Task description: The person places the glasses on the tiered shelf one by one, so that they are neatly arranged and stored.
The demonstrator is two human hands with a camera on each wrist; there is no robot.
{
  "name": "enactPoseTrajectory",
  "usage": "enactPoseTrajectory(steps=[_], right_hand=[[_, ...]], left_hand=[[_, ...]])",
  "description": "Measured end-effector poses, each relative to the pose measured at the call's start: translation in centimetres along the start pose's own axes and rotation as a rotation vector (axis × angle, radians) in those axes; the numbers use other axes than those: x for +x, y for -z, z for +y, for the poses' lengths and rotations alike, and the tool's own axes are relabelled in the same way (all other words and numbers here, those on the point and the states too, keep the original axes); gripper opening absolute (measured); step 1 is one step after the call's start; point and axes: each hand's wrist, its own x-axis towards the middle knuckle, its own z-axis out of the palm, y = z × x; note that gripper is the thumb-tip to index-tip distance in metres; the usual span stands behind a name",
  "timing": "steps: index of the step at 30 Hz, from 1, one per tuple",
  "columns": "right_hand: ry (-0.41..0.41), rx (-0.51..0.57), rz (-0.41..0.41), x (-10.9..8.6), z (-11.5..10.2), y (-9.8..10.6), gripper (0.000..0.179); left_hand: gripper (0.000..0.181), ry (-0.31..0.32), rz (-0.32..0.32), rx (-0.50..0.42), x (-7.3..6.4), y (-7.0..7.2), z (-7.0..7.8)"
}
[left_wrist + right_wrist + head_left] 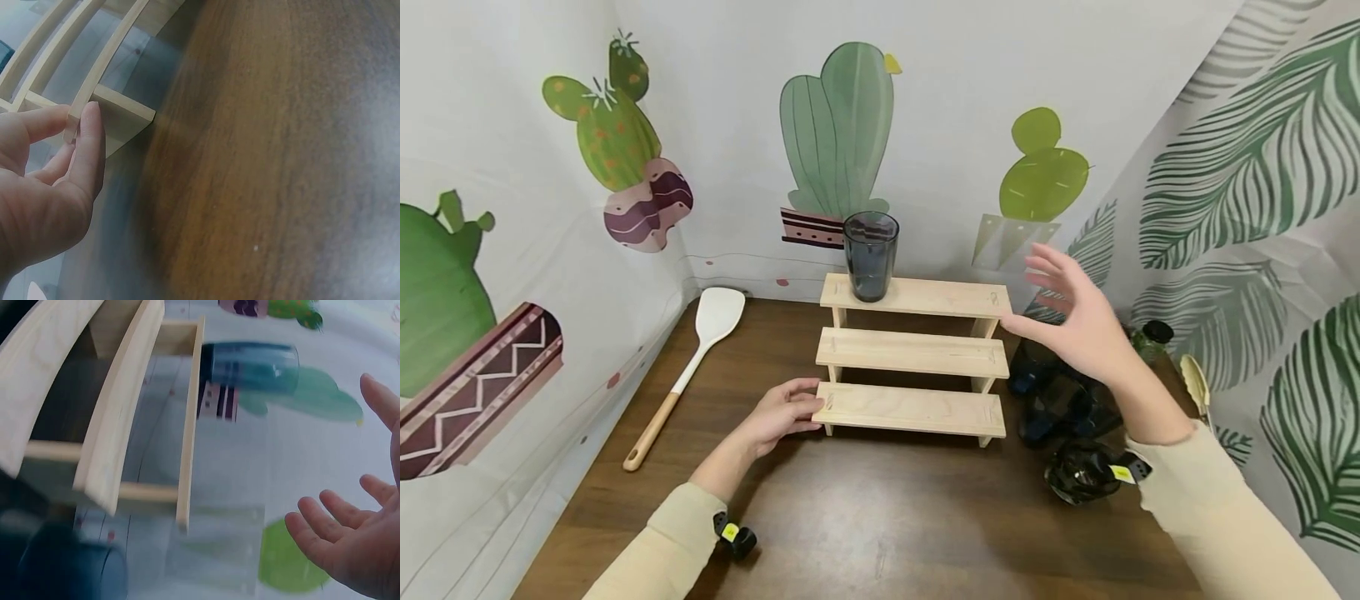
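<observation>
At the middle of the brown wood-grain counter [880,517] stands a pale, three-tier stand of thin wooden slats [913,352]; clock directions here run from its centre, with twelve away from the person. At eight o'clock the left hand [778,419] has its grip closed, thumb and fingers pinching the left end of the lowest shelf. At two o'clock the right hand [1071,321] hangs beside the top shelf, apart from it, its grip spread wide with nothing in it.

The stand looks light and stiff, likely easy to nudge; the shelf ends or side supports seem the best holds. The tall, smoky blue-grey glass tumbler [871,262] rests upright on the top shelf at eleven o'clock. It is probably slippery and breakable, so its outer walls suit a broad, gentle hold, and tilting the stand would risk tipping it.

The top shelf is narrow, and the white cactus-print cloth [940,125] rises behind at twelve. At three to four o'clock, dark blue glassware [1052,408] crowds just beside the stand, tightening that side. The white spatula with a wooden handle [690,367] lies well apart at nine. Room for sliding looks widest toward six o'clock.
</observation>
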Motion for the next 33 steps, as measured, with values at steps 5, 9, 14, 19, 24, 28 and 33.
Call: enactPoseTrajectory(steps=[5, 9, 14, 19, 24, 28, 33], right_hand=[[0.003, -0.042, 0.074, -3.3, 2.4, 2.3, 0.093], [-0.019, -0.077, 0.116, -5.6, 4.5, 3.5, 0.092], [-0.115, -0.128, 0.136, -8.1, 7.3, 4.7, 0.091], [-0.18, -0.16, 0.128, -10.2, 10.3, 5.2, 0.09], [-0.247, -0.119, 0.107, -11.7, 12.5, 5.0, 0.092], [-0.295, -0.122, 0.086, -12.7, 13.8, 4.6, 0.095], [-0.313, -0.097, 0.087, -13.4, 15.2, 4.0, 0.096]], left_hand=[[0.059, -0.006, -0.008, -0.004, 0.0, 0.1, 0.1], [0.06, -0.01, -0.009, -0.006, -0.1, 0.1, 0.1], [0.06, -0.004, -0.007, -0.007, -0.2, 0.1, 0.3], [0.06, -0.001, -0.009, -0.006, -0.3, 0.0, 0.4], [0.06, -0.005, -0.009, -0.007, -0.3, -0.1, 0.3], [0.06, -0.007, -0.006, -0.005, -0.3, -0.1, 0.2], [0.059, -0.003, 0.01, -0.004, -0.2, -0.1, 0.1]])
